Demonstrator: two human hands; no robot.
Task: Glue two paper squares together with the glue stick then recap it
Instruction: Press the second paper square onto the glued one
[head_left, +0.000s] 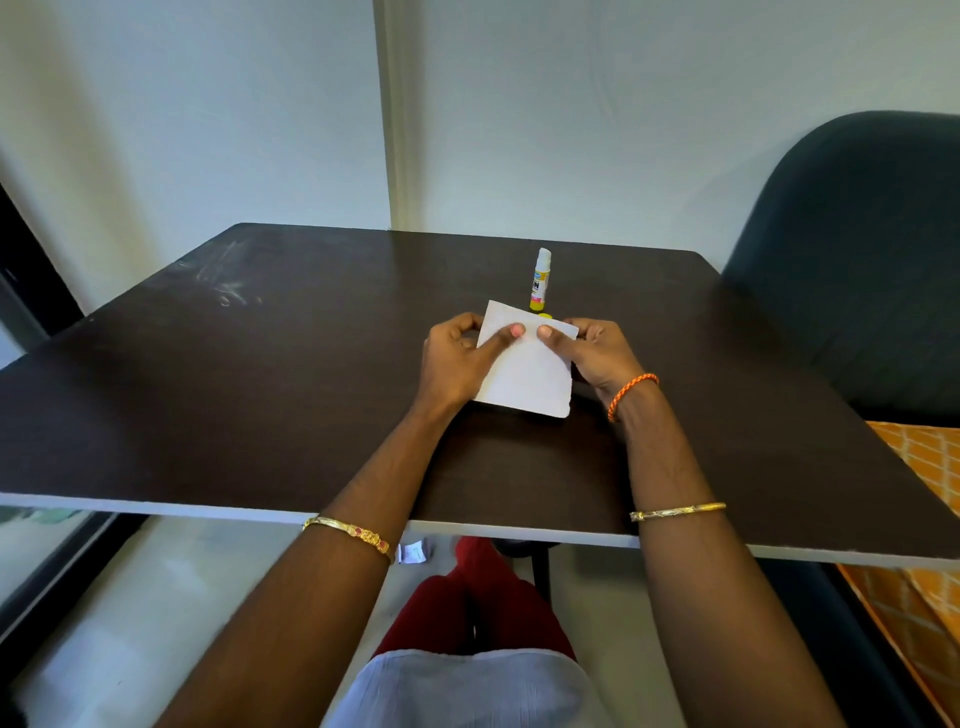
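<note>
Both hands (524, 358) pinch white paper (524, 379) over dark table (234, 395).

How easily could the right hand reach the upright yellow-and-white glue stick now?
Probably easily, once free: the right hand pinches the white paper square, and the glue stick stands just beyond it on the dark table, nothing between.

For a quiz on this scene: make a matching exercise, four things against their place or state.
Things:
1. glue stick
2. white paper
3. orange thread bracelet
4. dark chair

Places or states:
A. on the right wrist
B. standing upright beyond the paper
C. right of the table
D. pinched between both hands, the left hand and the right hand

Pairs: 1-B, 2-D, 3-A, 4-C
</note>
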